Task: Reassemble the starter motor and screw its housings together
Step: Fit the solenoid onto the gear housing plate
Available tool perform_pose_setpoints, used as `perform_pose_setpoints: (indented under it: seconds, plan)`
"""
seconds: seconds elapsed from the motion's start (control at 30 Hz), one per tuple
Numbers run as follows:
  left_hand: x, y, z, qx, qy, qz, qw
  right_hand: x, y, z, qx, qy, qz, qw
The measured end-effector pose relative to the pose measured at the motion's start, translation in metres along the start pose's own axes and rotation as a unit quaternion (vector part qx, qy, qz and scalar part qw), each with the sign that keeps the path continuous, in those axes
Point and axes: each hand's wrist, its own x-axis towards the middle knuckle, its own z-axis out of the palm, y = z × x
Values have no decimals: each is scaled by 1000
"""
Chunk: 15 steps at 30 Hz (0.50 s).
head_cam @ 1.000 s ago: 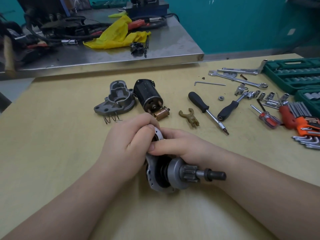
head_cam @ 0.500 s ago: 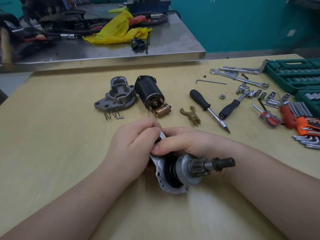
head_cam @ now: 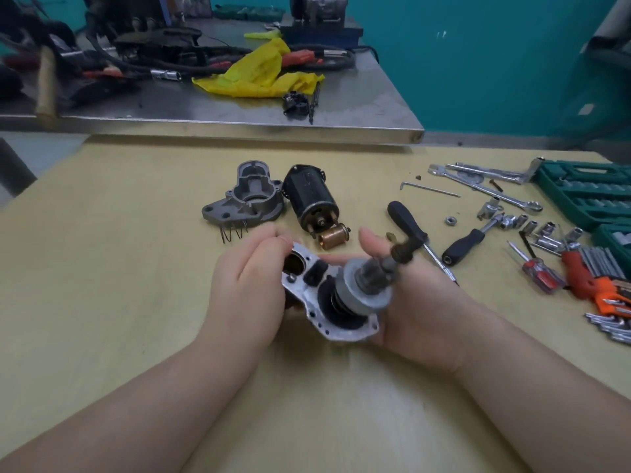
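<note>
Two hands [head_cam: 249, 285] [head_cam: 420, 302], two black-handled drivers [head_cam: 408, 221] [head_cam: 464, 242]

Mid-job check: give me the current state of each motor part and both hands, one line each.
Silver motor plate with pinion shaft: lifted, held in both hands, shaft pointing up and away.
Left hand: grips the plate's left edge.
Right hand: cradles the plate's right side.
Grey cast nose housing: lying open side up, unattached.
Black cylindrical solenoid: on its side, separate.
Copper plunger: loose on table.
</note>
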Motion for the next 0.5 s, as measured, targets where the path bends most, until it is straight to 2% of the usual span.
perform_pose_setpoints:
  seconds: [0.1, 0.23, 0.33, 0.43, 0.5]
  plan:
    - [8, -1, -1, -1, 84, -10, 996, 5, 9, 3, 62, 3, -96, 993]
    - [8, 2, 4, -83, 155, -56, 983, 8, 33, 11, 89, 13, -217, 972]
    - [3, 4, 12, -62, 177, -31, 982, 9, 49, 26, 44, 12, -278, 960]
    - [-2, 6, 20, -48, 177, 0, 983, 13, 55, 38, 7, 79, -317, 945]
    - [-8, 5, 26, -46, 161, 8, 986, 15, 55, 43, 10, 91, -335, 938]
